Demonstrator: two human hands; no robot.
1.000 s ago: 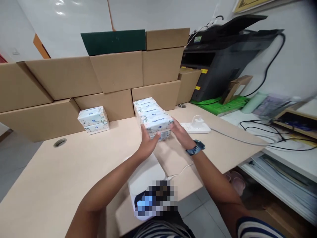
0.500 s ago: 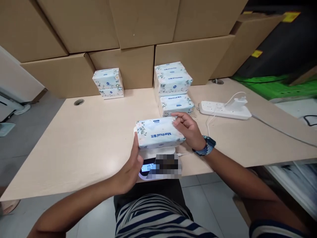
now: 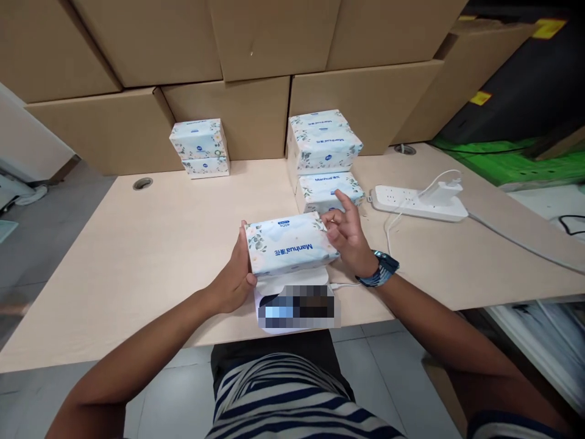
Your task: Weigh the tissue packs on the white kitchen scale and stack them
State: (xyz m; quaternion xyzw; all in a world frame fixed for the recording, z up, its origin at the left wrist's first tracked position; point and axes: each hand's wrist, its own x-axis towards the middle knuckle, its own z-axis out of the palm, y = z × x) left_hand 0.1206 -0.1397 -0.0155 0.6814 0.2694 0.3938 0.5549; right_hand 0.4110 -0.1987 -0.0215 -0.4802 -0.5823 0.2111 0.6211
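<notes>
A pack of tissues [image 3: 292, 244], white and pale blue with a leaf print, sits over a white digital scale [image 3: 315, 277] at the table's front edge. My left hand [image 3: 234, 274] is closed around the pack's left end, its fingers along the end face and the thumb at the lower front corner. At the opposite end, my right hand [image 3: 351, 241] grips the right corner with thumb and bent fingers, one finger raised. Much of the scale's front is blurred out. Whether the pack rests on the scale or hangs just above it, I cannot tell.
Behind the pack stand a stack of tissue packs [image 3: 324, 146] and, further left, a smaller stack [image 3: 198, 146]. A white power strip [image 3: 415, 204] with a plugged-in charger and cables lies at right. Cardboard boxes [image 3: 251, 36] line the table's [image 3: 183, 213] back edge.
The left end of the tissue pack has shifted slightly left, and my left hand has slid further up around it. A finger of my right hand has lifted off the pack.
</notes>
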